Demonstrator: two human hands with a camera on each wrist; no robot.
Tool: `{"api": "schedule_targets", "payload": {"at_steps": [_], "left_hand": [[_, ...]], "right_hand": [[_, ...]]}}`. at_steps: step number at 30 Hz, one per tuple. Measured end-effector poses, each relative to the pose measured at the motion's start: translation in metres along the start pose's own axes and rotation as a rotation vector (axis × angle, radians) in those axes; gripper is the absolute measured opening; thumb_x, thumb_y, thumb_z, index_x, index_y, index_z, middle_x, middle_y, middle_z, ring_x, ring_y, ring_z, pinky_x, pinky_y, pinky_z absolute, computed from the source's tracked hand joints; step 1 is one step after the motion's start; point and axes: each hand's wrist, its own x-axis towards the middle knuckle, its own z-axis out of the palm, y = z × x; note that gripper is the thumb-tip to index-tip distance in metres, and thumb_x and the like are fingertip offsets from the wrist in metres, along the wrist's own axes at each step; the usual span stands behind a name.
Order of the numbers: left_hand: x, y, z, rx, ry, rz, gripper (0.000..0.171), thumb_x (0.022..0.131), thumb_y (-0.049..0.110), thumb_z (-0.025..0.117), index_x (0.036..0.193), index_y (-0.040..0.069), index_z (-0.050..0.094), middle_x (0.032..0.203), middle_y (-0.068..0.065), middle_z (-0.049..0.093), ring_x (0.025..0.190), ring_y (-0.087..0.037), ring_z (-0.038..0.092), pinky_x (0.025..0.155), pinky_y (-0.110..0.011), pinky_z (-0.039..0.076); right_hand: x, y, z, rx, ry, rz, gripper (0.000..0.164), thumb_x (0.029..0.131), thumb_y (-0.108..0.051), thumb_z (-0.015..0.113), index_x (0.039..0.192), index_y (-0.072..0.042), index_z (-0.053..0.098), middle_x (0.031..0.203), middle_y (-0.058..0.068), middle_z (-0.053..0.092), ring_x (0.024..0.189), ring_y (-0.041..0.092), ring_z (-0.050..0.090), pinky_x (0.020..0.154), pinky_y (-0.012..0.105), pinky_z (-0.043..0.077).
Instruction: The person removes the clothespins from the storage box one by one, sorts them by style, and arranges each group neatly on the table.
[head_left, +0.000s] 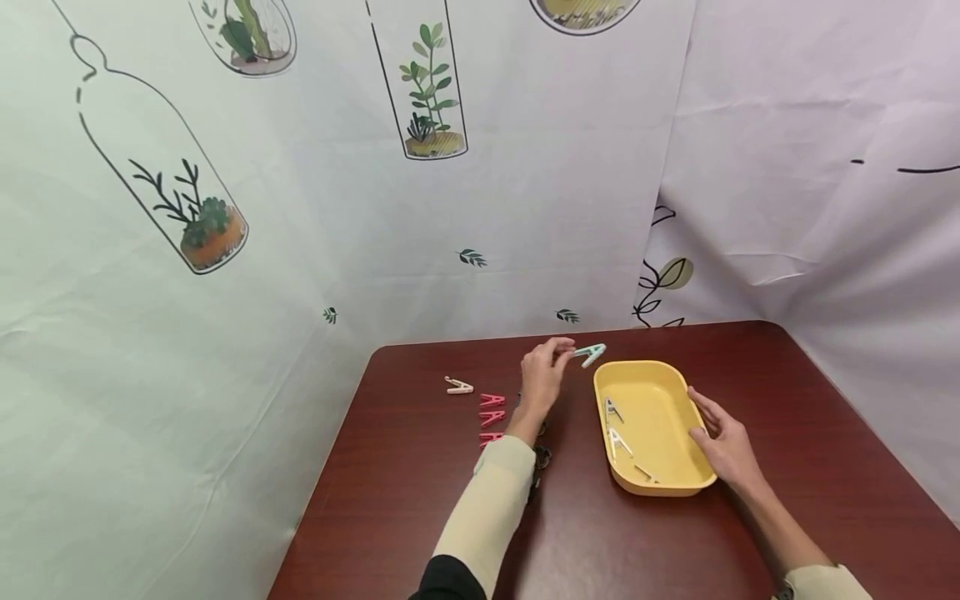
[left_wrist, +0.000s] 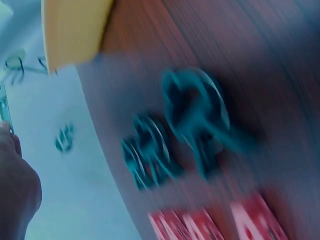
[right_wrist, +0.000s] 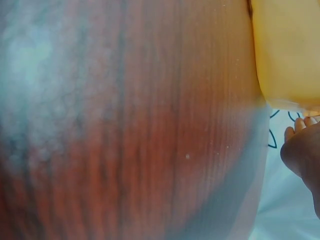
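Observation:
My left hand (head_left: 546, 367) pinches a teal clothespin (head_left: 591, 354) in the air just beyond the far left corner of a yellow tray (head_left: 678, 487). Inside the tray lie a few pale clothespins (head_left: 617, 439). My right hand (head_left: 722, 437) rests with relaxed fingers on the tray's right rim. Left of my left arm, pink clothespins (head_left: 491, 412) lie in a row on the dark red table (head_left: 420, 492), with a white clothespin (head_left: 458, 386) farther left. The blurred left wrist view shows dark teal clothespins (left_wrist: 192, 125) and pink clothespins (left_wrist: 215, 222) on the table.
Dark clothespins (head_left: 542, 457) lie partly hidden under my left forearm. Printed fabric backdrops (head_left: 375, 208) close in the table at the back and both sides. The yellow tray (right_wrist: 285, 50) fills the upper right of the right wrist view.

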Motion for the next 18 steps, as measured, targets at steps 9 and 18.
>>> {"api": "schedule_targets", "payload": {"at_steps": [9,18], "left_hand": [[-0.012,-0.053,-0.048,-0.079,0.042,-0.083,0.018,0.095,0.009,0.079,0.113,0.004,0.078,0.101,-0.003,0.081,0.091,-0.017,0.078,0.077,-0.035,0.061],[-0.033,-0.095,-0.099,-0.09,0.032,-0.168,0.016,0.096,0.006,0.077,0.111,0.0,0.078,0.101,-0.008,0.081,0.091,-0.025,0.078,0.08,-0.044,0.062]], "right_hand": [[0.0,-0.003,-0.001,-0.029,-0.003,0.015,0.059,0.093,0.019,0.061,0.15,0.012,0.049,0.151,0.034,0.048,0.126,-0.016,0.048,0.092,0.005,0.045],[-0.001,-0.003,-0.002,-0.062,-0.011,0.032,0.059,0.095,0.017,0.062,0.152,0.01,0.049,0.151,0.035,0.047,0.126,-0.017,0.047,0.091,0.004,0.044]]}}
